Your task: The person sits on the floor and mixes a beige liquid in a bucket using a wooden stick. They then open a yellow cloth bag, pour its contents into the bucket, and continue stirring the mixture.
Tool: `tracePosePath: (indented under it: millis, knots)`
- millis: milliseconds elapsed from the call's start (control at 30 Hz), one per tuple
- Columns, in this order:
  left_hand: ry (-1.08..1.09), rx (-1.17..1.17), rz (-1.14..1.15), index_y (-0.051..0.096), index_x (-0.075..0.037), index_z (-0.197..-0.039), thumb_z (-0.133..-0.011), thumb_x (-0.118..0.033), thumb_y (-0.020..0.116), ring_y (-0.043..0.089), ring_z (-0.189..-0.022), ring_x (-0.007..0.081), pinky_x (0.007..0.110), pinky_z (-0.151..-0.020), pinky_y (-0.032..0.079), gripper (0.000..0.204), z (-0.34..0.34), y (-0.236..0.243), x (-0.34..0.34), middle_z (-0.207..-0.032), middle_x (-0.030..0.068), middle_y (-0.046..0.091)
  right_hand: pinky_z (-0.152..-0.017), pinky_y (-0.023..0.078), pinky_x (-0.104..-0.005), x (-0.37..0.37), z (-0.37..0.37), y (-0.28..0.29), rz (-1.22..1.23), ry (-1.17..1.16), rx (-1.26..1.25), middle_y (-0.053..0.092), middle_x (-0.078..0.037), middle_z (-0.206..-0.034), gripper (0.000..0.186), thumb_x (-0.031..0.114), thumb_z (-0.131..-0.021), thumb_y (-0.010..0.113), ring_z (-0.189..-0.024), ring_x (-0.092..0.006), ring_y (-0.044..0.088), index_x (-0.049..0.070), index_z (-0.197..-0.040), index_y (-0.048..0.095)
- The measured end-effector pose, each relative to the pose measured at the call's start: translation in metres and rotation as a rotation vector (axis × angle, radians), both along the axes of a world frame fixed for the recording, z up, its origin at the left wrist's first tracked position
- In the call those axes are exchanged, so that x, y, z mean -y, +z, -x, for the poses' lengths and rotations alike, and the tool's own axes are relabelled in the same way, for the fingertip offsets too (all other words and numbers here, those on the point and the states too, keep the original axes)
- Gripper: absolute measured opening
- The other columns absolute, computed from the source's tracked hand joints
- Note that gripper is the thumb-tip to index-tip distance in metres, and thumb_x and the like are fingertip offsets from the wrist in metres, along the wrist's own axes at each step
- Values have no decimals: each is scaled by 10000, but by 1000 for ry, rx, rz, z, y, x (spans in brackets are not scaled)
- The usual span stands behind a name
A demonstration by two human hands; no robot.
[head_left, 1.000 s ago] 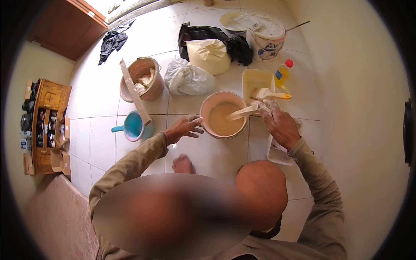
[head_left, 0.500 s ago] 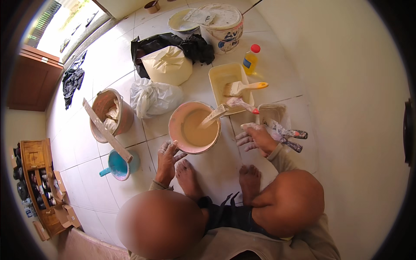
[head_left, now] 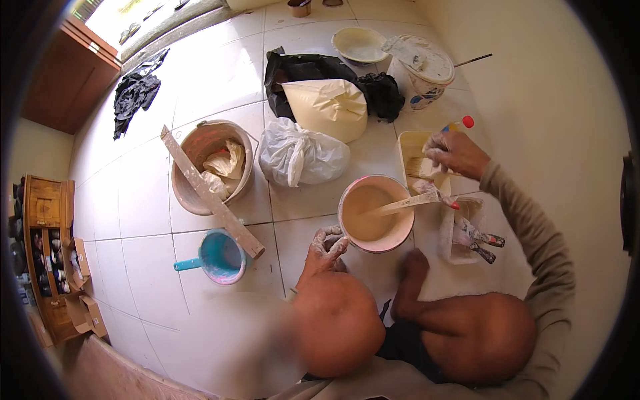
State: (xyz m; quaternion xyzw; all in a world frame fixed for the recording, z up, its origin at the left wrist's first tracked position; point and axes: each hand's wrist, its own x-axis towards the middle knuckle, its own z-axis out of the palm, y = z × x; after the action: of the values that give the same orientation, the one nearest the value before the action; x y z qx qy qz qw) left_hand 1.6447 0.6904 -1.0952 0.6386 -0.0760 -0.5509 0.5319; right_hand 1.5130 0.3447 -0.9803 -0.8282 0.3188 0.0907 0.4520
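Observation:
A pink bucket (head_left: 398, 241) of beige liquid stands in front of me, with a flat wooden stick (head_left: 398, 204) leaning in it. My left hand (head_left: 325, 252) is at the bucket's near left rim, fingers curled and tips pinched against the edge. To the right, my right hand (head_left: 460, 153) is over a cream tray (head_left: 405, 139), its fingers closed around a paintbrush (head_left: 421, 167). The hand covers the handle; the bristles show below the fingers. A whitish tool with a red tip (head_left: 455, 205) lies at the tray's near edge.
Scrapers (head_left: 481, 235) rest in a smaller tray (head_left: 445, 248). A red-capped bottle (head_left: 468, 122) stands behind my right hand. Leftward are a white bag (head_left: 303, 157), a larger bucket (head_left: 190, 150) with a board (head_left: 207, 190) across it, and a blue dipper (head_left: 220, 257). A lidded pail (head_left: 423, 73) is farther back.
My right hand has moved from beside the bucket up and right to the paintbrush in the tray. My left hand's fingers have curled in at the rim. The whole view has shifted.

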Motion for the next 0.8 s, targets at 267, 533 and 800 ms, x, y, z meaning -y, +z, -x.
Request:
tracePosePath:
  millis: [267, 533, 800]
  knots:
    - [82, 176, 63, 542, 14, -1133, -896, -87, 606, 601, -1024, 175, 291, -889, 480, 266, -2, -9, -34, -1109, 116, 602, -862, 475, -382, 59, -161, -22, 551, 452, 119, 624, -144, -940, 232, 127, -824, 662, -940, -307, 611, 20, -1026, 620]
    - [122, 242, 16, 552, 3, -1132, -911, -19, 555, 593, -1035, 165, 290, -902, 481, 222, 2, 8, -54, -1115, 97, 600, -856, 475, -373, 65, -221, -112, 557, 472, 303, 561, -90, -1001, 248, 171, -802, 711, -980, -271, 589, 97, -1029, 645]
    - [-3, 480, 127, 569, 2, -1082, -872, 49, 562, 599, -1042, 180, 308, -899, 498, 215, -18, 34, -17, -1148, 130, 590, -794, 486, -368, 96, -189, -109, 445, 382, 430, 592, -102, -925, 116, 28, -810, 649, -855, -289, 604, 14, -923, 628]
